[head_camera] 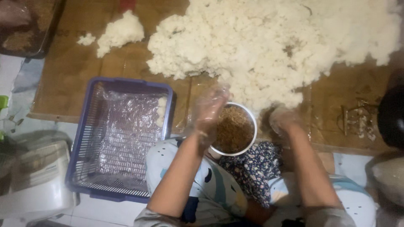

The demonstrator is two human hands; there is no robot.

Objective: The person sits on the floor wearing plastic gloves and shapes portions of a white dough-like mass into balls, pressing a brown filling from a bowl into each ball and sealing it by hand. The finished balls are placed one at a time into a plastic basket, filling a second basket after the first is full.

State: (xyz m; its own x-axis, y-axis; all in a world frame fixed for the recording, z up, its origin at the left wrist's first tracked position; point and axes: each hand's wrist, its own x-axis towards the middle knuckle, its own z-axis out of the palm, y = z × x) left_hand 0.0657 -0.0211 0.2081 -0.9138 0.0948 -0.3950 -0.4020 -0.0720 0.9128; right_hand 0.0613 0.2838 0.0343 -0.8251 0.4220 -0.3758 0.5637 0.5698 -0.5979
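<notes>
A big heap of white cooked rice point(269, 46) lies spread on brown paper point(71, 67). My left hand point(209, 108), in a thin clear plastic glove, hovers with fingers apart over the left rim of a white bowl point(253, 133) filled with brown shredded filling point(233, 129). My right hand point(282, 119), also gloved, is curled at the near edge of the rice heap, just right of the bowl; whether it holds rice is unclear. The bowl rests by my knees.
A purple plastic basket point(80, 155) lined with clear film sits to the left, with a few white rice balls point(161, 110) at its far right corner. A small rice clump point(120, 31) lies apart. A dark tray point(31, 27) is at top left, a white appliance point(35, 180) at bottom left.
</notes>
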